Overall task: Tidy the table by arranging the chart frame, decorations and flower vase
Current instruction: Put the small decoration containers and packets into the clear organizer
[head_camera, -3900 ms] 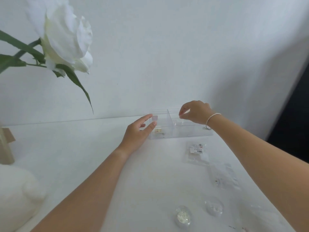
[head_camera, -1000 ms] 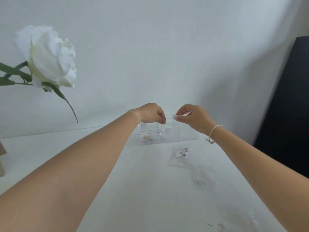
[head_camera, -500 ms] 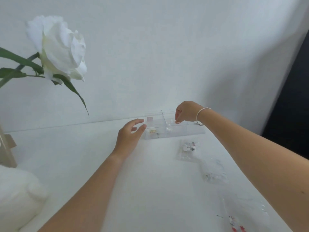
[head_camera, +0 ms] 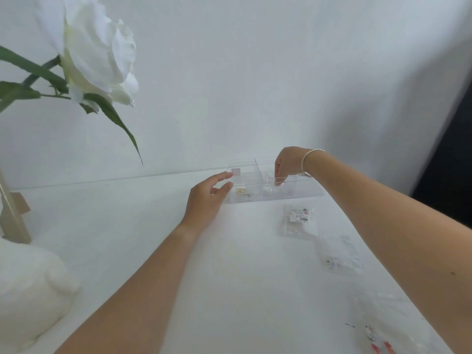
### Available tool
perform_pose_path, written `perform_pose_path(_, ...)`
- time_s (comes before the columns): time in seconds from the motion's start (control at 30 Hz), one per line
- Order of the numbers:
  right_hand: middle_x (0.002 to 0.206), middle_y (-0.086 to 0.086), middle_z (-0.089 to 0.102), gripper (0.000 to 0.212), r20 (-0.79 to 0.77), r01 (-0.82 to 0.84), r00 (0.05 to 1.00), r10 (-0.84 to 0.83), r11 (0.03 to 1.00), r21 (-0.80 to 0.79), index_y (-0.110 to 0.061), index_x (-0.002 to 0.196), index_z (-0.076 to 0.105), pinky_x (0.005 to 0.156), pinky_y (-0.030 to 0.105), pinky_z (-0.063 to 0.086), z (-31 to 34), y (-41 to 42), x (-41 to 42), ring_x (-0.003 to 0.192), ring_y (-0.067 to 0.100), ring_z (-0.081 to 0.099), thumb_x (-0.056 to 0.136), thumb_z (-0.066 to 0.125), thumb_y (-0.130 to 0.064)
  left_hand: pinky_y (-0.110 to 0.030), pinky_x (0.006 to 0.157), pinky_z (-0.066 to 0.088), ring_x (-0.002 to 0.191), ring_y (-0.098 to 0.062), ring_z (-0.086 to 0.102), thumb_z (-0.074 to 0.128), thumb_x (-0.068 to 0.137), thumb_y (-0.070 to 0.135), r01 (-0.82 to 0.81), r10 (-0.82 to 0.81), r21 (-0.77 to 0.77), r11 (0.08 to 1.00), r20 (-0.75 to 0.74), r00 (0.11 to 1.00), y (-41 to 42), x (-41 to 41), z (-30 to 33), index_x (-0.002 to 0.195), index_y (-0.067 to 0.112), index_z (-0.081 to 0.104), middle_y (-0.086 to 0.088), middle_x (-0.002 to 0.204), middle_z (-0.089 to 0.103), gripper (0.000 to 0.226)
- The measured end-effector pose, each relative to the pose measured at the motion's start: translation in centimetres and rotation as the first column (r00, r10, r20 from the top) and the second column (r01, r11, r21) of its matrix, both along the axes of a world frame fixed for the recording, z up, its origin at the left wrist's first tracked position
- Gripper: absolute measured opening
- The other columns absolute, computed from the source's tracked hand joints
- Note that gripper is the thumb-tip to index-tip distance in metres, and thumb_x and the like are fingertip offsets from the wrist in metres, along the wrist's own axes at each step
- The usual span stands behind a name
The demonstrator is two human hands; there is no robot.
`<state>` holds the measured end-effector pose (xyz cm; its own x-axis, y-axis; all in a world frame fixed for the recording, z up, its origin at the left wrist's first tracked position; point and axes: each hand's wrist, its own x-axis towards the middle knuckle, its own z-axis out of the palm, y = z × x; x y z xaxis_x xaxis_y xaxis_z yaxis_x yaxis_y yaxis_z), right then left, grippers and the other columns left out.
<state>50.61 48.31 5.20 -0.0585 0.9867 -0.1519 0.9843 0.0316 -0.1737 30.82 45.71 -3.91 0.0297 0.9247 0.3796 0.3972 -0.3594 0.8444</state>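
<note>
Head view only. Clear divided box (head_camera: pixel 304 192) sits far-centre on the white table (head_camera: pixel 127 226), against the white backdrop. Left hand (head_camera: pixel 207 200) at the box's left end, fingers loosely spread, fingertips touching or just beside the near-left corner; not gripping anything. Right hand (head_camera: pixel 287 163) reaches down into the box's middle compartment, fingers pinched together at the tips; can't tell if anything is between them. Thin bracelet (head_camera: pixel 307 159) on that wrist.

Small decorations (head_camera: pixel 241 192) lie in the left compartment, more in the middle one, too blurred to identify.

Near side of box, right: clear packet with barcode label (head_camera: pixel 297 221), second clear packet (head_camera: pixel 337 255) nearer, third bag (head_camera: pixel 378 338) at near-right edge, with red bits inside.

White rose (head_camera: pixel 97 52) with green leaves top left. White vase (head_camera: pixel 28 297) near-left, partly cropped. Beige frame (head_camera: pixel 12 213) just behind it at left edge, standing tilted.
</note>
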Motion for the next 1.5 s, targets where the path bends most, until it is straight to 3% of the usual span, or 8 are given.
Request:
perform_pose_path(0.2,0.098,0.008,0.056,0.035,-0.009,-0.002,1.000,0.002,1.000,-0.003,0.000,0.106,0.065,0.077,0.028,0.042,-0.1,0.0,0.1,0.095,0.025,0.054,0.077,0.069,-0.018,-0.005,0.040,0.030,0.039,0.008,0.045,0.057,0.089,0.029,0.000,0.001,-0.012,1.000,0.014,1.000,0.0,-0.1,-0.2,0.112,0.029,0.065,0.021,0.037,0.046,0.024)
perform_pose_path(0.37,0.077,0.006,0.051,0.015,0.030,-0.044,0.999,0.043,0.998,0.043,-0.010,0.081,0.058,0.047,0.021,0.029,-0.3,-0.5,0.2,0.069,0.021,0.046,0.080,0.066,-0.024,-0.005,0.040,0.030,0.038,0.004,0.044,0.056,0.089,0.031,0.023,-0.023,-0.009,1.000,0.007,1.000,0.1,-0.2,-0.2,0.112,0.032,0.064,0.023,0.034,0.045,0.025)
perform_pose_path(0.53,0.076,-0.006,0.059,0.010,-0.101,0.010,0.995,0.020,0.957,0.289,-0.020,0.077,0.064,0.082,0.033,0.037,-1.6,-0.7,1.5,0.081,0.017,0.051,0.079,0.063,-0.030,-0.006,0.041,0.028,0.038,-0.003,0.036,0.057,0.088,0.032,0.037,-0.037,-0.025,0.999,0.022,0.999,0.3,-0.2,-0.4,0.111,0.036,0.063,0.017,0.034,0.040,0.025)
perform_pose_path(0.73,0.077,-0.018,0.061,0.008,-0.416,0.098,0.899,0.137,0.863,0.496,-0.025,0.071,0.064,0.071,0.023,0.041,-2.6,-5.0,3.8,0.066,-0.001,0.049,0.078,0.065,-0.029,-0.012,0.073,0.039,0.091,-0.010,0.056,0.059,0.087,0.027,-0.045,0.047,0.083,0.996,-0.019,0.999,-0.5,0.1,-0.2,0.119,0.031,0.058,0.017,0.112,0.058,0.033)
perform_pose_path(0.87,0.075,-0.024,0.060,0.015,-0.506,0.094,0.849,0.150,0.900,0.426,-0.034,0.065,0.060,0.047,0.004,0.038,-3.5,-9.6,6.1,0.065,0.006,0.052,0.077,0.068,-0.028,-0.026,0.087,0.040,0.099,-0.013,0.052,0.060,0.086,0.016,-0.041,0.083,0.298,0.954,-0.130,0.988,-2.3,1.4,0.2,0.112,0.025,0.063,0.016,0.109,0.054,0.028)
perform_pose_path(0.97,0.085,-0.020,0.061,0.014,-0.444,0.019,0.889,0.111,0.960,0.279,-0.041,0.070,0.059,0.057,0.007,0.040,-4.3,-12.2,8.0,0.073,0.005,0.055,0.075,0.070,-0.033,-0.020,0.092,0.036,0.099,-0.016,0.054,0.063,0.083,0.015,0.122,-0.004,0.385,0.915,-0.293,0.956,-4.2,3.4,0.1,0.108,0.022,0.065,0.007,0.109,0.060,0.026)
perform_pose_path(1.2,0.107,-0.012,0.049,0.047,-0.280,0.021,0.960,-0.022,1.000,-0.004,-0.033,0.113,0.058,0.080,0.019,0.034,-5.6,-14.4,9.3,0.087,0.000,0.047,0.070,0.071,-0.048,-0.016,0.096,0.030,0.115,-0.014,0.051,0.063,0.083,0.029,0.356,-0.226,0.145,0.923,-0.546,0.807,-7.3,6.7,-0.9,0.119,0.027,0.060,0.008,0.126,0.059,0.036)
perform_pose_path(1.5,0.100,-0.006,0.049,0.037,-0.325,0.028,0.946,-0.020,0.999,0.019,-0.023,0.102,0.058,0.073,0.022,0.036,-5.9,-14.8,8.8,0.092,0.013,0.048,0.071,0.074,-0.036,-0.029,0.093,0.041,0.104,-0.019,0.056,0.057,0.088,0.031,0.340,-0.221,0.092,0.936,-0.598,0.771,-7.4,6.8,-0.7,0.113,0.019,0.064,0.005,0.116,0.067,0.029)
